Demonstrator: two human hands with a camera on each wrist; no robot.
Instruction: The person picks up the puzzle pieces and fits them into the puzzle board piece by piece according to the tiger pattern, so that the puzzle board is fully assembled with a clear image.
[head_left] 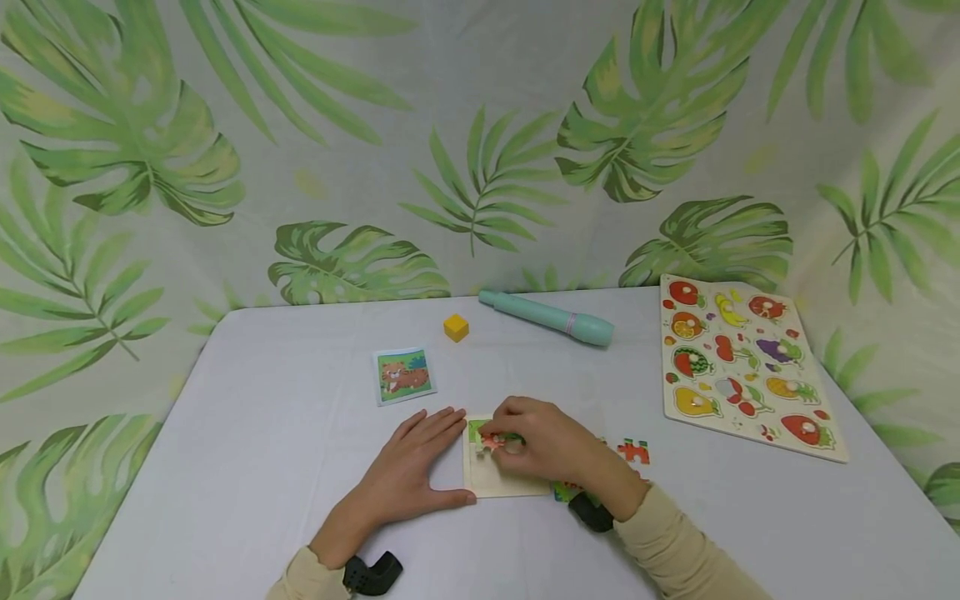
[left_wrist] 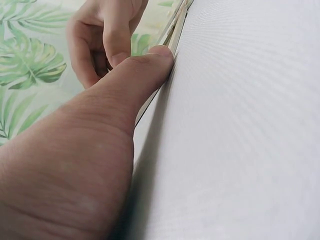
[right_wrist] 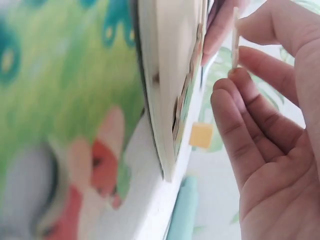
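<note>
A small square wooden puzzle tray (head_left: 510, 485) lies near the middle of the table, with green and red jigsaw pieces at its upper left. My left hand (head_left: 405, 462) rests along its left edge, thumb at the lower corner and fingertips by the upper one. Above the tray, my right hand (head_left: 547, 437) pinches a thin jigsaw piece (right_wrist: 235, 37) between thumb and fingers. It is seen edge-on in the right wrist view. Loose jigsaw pieces (head_left: 633, 451) lie right of the tray, partly hidden under my right wrist.
Behind my left hand lies a square bear picture (head_left: 405, 375). A yellow cube (head_left: 456, 327) and a mint-green tube-shaped object (head_left: 547, 317) lie at the back. On the right is a wooden fruit peg board (head_left: 750, 367). A leaf-print cloth (head_left: 480, 167) hangs behind the table.
</note>
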